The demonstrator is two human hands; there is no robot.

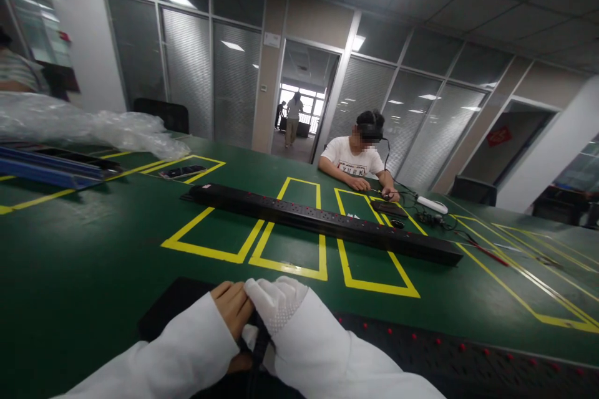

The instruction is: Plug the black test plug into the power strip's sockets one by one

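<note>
At the near edge of the table my left hand (pixel 233 308), bare below a white sleeve, is closed with its fingers bent. My right hand (pixel 281 302), in a white glove with grip dots, presses against it. Between them a thick black cable (pixel 260 349) runs down toward me, and both hands close around its upper part. Their fingers hide its end. Beneath and beside the hands lies a long black power strip (pixel 421 343) with red dots along it; a dark flat end (pixel 173 305) shows to the left.
Another long black power strip (pixel 318 218) crosses the green table (pixel 116 249) over yellow tape outlines. Opposite sits a person (pixel 353 156) in a headset, handling cables. Left are plastic wrap (pixel 135 128), blue rails (pixel 42 165) and a phone-like object (pixel 182 171); right, a red-handled tool (pixel 489 254).
</note>
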